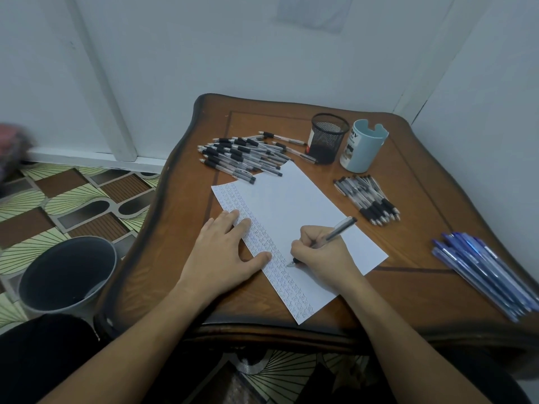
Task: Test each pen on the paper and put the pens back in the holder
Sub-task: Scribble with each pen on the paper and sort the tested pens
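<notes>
White paper [291, 205] under flat left hand [224, 252]; right hand [320, 255] fingers grip pen [335, 233].

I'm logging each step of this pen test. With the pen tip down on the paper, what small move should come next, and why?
Probably finish the short test mark. The right hand holds the pen with its tip at the paper, beside the columns of earlier marks, while the left hand lies flat on the sheet. Both holders, the mesh cup and the blue cup, look empty, so putting the pen in a holder would follow.

Clear pen [335, 235] tilted, tip touching scribbled paper [294, 211].
</notes>
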